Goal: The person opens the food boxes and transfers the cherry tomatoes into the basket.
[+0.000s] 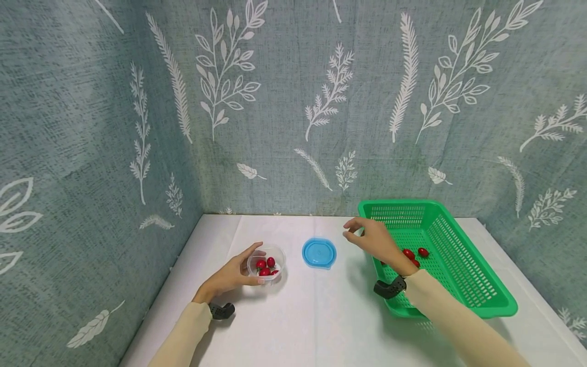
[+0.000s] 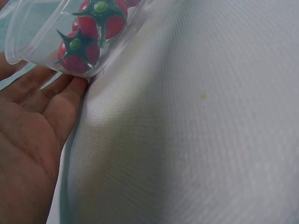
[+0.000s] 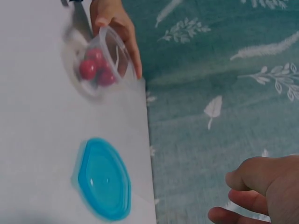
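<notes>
On the left half of the table, my left hand (image 1: pixel 234 272) holds a small clear plastic container (image 1: pixel 279 256), thumb on the near side and fingers round the far side. Several red cherry tomatoes (image 1: pixel 264 272) lie in it; green star-shaped stem tops show on the tomatoes (image 2: pixel 78 52) in the left wrist view. My right hand (image 1: pixel 376 238) hovers over the left edge of a green basket (image 1: pixel 463 270), fingers loosely bent and nothing seen between them. More cherry tomatoes (image 1: pixel 423 252) lie in the basket, some partly hidden by my right wrist.
Between the hands, a blue lid (image 1: pixel 319 253) lies flat on the white-covered table (image 1: pixel 316 316). A grey-green leaf-patterned cloth (image 1: pixel 284 102) stands behind the table and along its sides.
</notes>
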`<action>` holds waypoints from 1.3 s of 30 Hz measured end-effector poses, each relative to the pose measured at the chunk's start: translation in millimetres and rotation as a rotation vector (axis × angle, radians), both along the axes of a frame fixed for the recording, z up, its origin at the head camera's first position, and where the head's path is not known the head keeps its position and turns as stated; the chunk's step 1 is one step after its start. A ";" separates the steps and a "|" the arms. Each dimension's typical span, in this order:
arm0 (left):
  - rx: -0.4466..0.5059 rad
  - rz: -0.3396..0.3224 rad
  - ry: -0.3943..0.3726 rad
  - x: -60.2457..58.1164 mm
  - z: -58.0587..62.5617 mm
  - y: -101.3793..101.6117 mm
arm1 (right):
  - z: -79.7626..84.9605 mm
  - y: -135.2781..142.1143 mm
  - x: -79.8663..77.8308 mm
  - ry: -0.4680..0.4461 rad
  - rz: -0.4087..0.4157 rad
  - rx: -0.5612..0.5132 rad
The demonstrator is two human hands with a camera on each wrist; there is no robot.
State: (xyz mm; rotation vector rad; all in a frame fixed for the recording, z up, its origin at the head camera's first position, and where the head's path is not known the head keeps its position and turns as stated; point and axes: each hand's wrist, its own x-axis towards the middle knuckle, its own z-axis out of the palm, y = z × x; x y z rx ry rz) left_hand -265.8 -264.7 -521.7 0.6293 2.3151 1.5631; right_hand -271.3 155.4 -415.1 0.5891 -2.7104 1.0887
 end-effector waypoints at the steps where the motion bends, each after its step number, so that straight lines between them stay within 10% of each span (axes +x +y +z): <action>1: 0.000 0.002 -0.004 0.0 -0.1 -0.1 | 0.4 -3.6 0.1 -0.003 0.000 -0.003; 39: 0.005 0.000 -0.028 1.9 3.8 2.2 | -18.7 -128.4 11.5 -0.057 0.249 0.025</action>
